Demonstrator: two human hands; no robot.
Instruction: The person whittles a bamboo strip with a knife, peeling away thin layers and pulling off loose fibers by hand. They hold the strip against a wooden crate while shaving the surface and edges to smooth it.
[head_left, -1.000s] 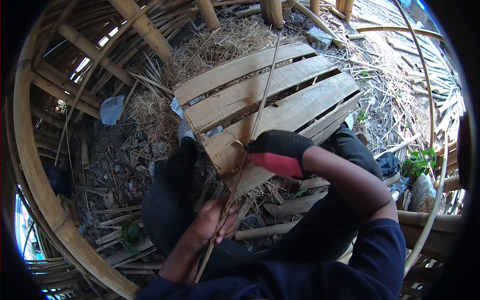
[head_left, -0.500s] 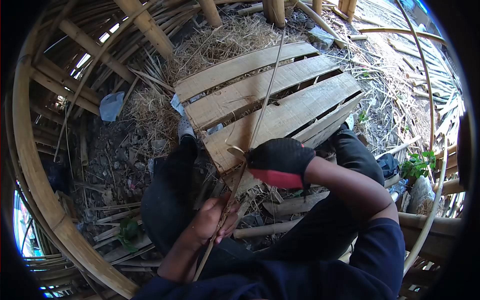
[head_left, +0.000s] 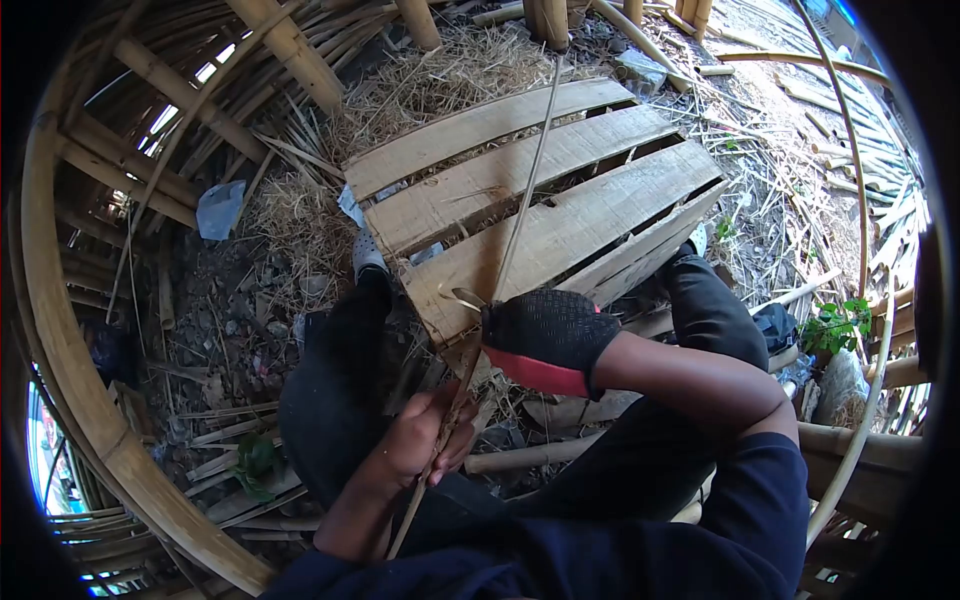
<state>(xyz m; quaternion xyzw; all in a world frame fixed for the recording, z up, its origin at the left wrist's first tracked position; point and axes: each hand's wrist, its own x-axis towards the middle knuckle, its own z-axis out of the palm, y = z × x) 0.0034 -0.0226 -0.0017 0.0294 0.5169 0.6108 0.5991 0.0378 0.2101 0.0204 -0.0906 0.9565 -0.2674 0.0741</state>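
Observation:
A long thin bamboo strip (head_left: 528, 200) runs from the top of the crate down past both hands toward my lap. My bare left hand (head_left: 428, 438) is closed round its lower part. My right hand (head_left: 550, 342), in a black and red glove, is closed at the strip farther up, by the near corner of the wooden crate (head_left: 610, 205). A short, pale curved piece (head_left: 465, 298) juts out left of the gloved fingers; I cannot tell whether it is a blade or a shaving. The glove hides the fingertips.
The slatted crate stands between my legs. Dry shavings (head_left: 430, 95) cover the ground behind it. A large bent bamboo pole (head_left: 95, 400) curves along the left, and bamboo posts (head_left: 290, 50) rise at the back. A green plant (head_left: 838, 325) grows at right.
My gloved right hand has shifted slightly left and down along the strip, its back turned more into view. A thin curl above the fingers no longer shows. My left hand stays in place.

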